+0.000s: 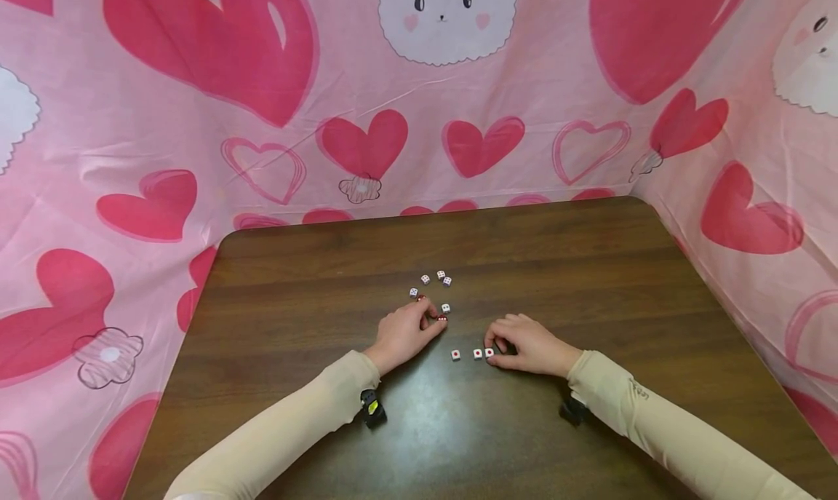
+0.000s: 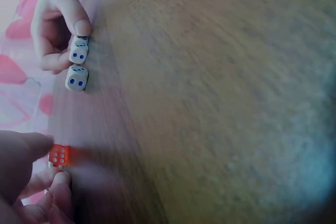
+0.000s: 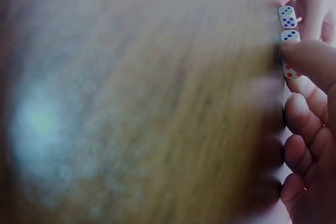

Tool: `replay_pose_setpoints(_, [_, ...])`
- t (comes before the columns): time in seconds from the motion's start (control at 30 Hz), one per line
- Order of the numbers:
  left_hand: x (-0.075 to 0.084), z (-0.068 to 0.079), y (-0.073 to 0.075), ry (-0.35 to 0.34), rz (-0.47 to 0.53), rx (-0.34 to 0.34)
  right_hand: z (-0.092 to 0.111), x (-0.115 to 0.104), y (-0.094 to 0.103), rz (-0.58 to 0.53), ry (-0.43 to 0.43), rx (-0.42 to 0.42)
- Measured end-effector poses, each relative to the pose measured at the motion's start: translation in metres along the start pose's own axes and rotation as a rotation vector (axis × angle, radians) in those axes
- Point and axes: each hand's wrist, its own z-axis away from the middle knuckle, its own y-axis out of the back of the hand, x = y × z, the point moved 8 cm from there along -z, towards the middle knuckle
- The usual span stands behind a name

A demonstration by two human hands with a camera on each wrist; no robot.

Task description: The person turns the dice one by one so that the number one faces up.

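Note:
Near the table's middle, my left hand (image 1: 404, 334) has its thumb and fingers at a red die (image 1: 442, 317). In the left wrist view, that red die (image 2: 60, 155) sits pinched between thumb and fingertips. My right hand (image 1: 532, 345) pinches a white die (image 1: 489, 352) at the right end of a short row. Beside it, close by, is a second white die (image 1: 478, 354), and a third white die (image 1: 455, 354) lies apart to the left. All three show a red dot on top. Another red die (image 1: 421, 298) is partly hidden by my left fingers.
Several more white dice lie beyond my left hand, among them one die (image 1: 446, 308) close to the red one and another die (image 1: 413, 292) farther left. They rest on a brown wooden table (image 1: 556, 260). Pink heart-patterned cloth (image 1: 419, 92) hangs behind and along the sides.

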Motion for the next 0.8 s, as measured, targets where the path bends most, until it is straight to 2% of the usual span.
replay_pose_setpoints(0.2, [-0.002, 0.002, 0.000, -0.011, 0.007, -0.014, -0.001, 0.000, -0.001, 0.007, 0.005, 0.010])
replay_pose_setpoints(0.53, [-0.003, -0.003, -0.001, 0.040, 0.000, -0.006, -0.003, 0.000, -0.004, -0.004, 0.006, 0.004])
replay_pose_setpoints(0.8, [0.001, -0.010, -0.003, -0.008, 0.025, -0.034, -0.003, 0.002, -0.002, -0.013, -0.010, 0.003])
